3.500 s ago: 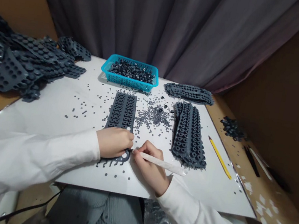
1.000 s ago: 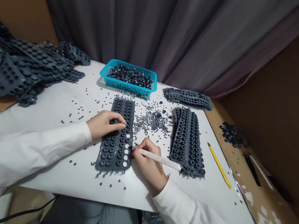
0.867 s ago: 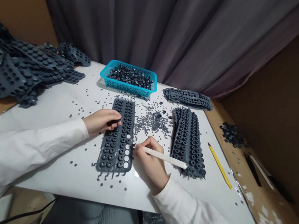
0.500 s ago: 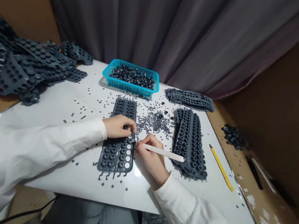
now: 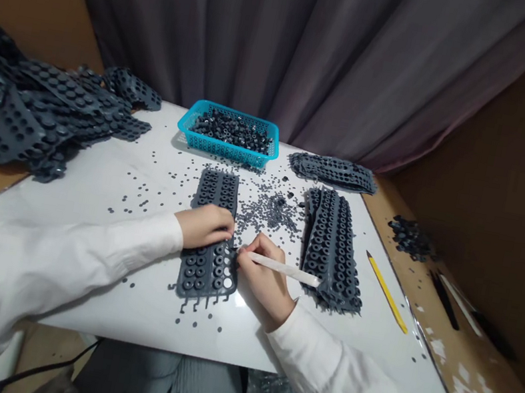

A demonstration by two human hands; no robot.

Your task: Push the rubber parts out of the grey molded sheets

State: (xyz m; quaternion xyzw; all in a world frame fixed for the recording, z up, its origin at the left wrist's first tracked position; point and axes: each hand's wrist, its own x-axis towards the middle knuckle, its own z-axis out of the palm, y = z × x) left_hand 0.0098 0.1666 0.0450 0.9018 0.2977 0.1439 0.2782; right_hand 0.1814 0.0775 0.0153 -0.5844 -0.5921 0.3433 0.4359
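Note:
A dark grey rubber sheet [image 5: 202, 264] with rows of raised rings lies lengthwise in front of me, slightly turned. Along its lower right column, several round holes show white. My left hand [image 5: 209, 224] rests across the sheet's middle, fingers curled over its right edge and gripping it. In my right hand [image 5: 266, 275] is a slim white-handled tool [image 5: 287, 270], held like a pen. Its short dark tip meets the sheet's right edge just below my left fingers; what exactly it touches is too small to make out.
A turquoise basket [image 5: 227, 148] of small dark rubber pieces stands behind. Stacked sheets [image 5: 334, 250] lie to the right, another stack [image 5: 332, 172] beyond. A yellow craft knife or pencil-like tool [image 5: 386, 291] lies farther right. Sheets are heaped [image 5: 48, 111] at left; tiny discs [image 5: 272, 212] litter the table.
The sheet has turned a little, its near end shifting right. My left fingers have curled in closer at its edge. My right hand keeps the white-handled tool in nearly the same place.

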